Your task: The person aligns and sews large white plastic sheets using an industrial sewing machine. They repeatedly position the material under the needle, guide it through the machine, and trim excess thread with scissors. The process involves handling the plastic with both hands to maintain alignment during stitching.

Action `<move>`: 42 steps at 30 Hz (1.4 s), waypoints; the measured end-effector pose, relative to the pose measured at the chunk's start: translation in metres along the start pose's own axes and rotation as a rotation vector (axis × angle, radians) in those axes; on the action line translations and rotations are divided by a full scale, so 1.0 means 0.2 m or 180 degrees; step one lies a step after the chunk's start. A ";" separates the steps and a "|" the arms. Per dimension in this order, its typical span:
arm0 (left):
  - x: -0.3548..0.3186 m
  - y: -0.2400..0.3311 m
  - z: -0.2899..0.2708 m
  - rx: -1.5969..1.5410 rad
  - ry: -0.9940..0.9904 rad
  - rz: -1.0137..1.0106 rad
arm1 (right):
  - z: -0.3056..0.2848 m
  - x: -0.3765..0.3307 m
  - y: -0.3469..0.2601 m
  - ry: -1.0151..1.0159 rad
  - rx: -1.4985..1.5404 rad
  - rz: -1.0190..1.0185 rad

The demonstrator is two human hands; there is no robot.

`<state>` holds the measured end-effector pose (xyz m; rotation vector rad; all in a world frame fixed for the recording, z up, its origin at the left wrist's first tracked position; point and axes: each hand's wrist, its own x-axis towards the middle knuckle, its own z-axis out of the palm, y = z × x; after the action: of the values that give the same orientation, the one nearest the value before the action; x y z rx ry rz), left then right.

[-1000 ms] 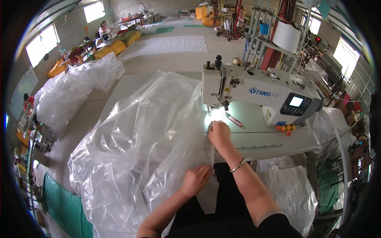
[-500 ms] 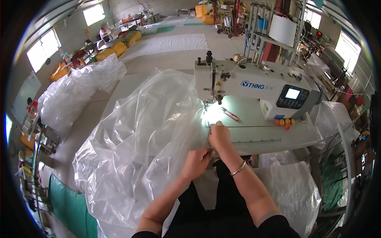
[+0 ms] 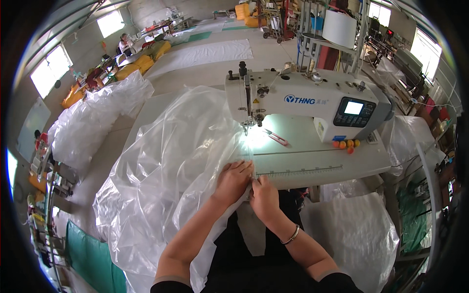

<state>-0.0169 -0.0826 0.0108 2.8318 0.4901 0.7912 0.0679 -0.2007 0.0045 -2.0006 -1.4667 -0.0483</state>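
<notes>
A large sheet of clear plastic film (image 3: 171, 166) is heaped over the left part of a white sewing table (image 3: 317, 161). My left hand (image 3: 233, 181) lies flat on the film's edge near the table's front. My right hand (image 3: 264, 196) sits beside it, fingers pinched on the same edge; a thin bangle circles that wrist. Both hands are just in front of the needle (image 3: 245, 128) of a white industrial sewing machine (image 3: 308, 100). The lit patch under the needle shows the film's edge running toward it.
Small snips (image 3: 276, 137) lie on the table behind the needle, and a few orange balls (image 3: 346, 144) sit by the machine's control panel. More clear plastic is piled at the left (image 3: 93, 122) and lower right (image 3: 356, 234). A person (image 3: 125, 45) is at a far bench.
My right hand has drawn back from near the needle to the table's front edge. My left hand has come up to meet it on the film's edge. The view has shifted closer.
</notes>
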 end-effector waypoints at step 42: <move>0.54 -0.58 0.22 -0.0285 0.0007 -0.0578 | 0.15 0.55 0.21 0.0145 -0.0368 -0.0456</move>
<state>0.0624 0.0601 -0.0027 2.6587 0.6825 0.7610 0.1363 -0.1000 0.0037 -1.9675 -1.6081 -0.2431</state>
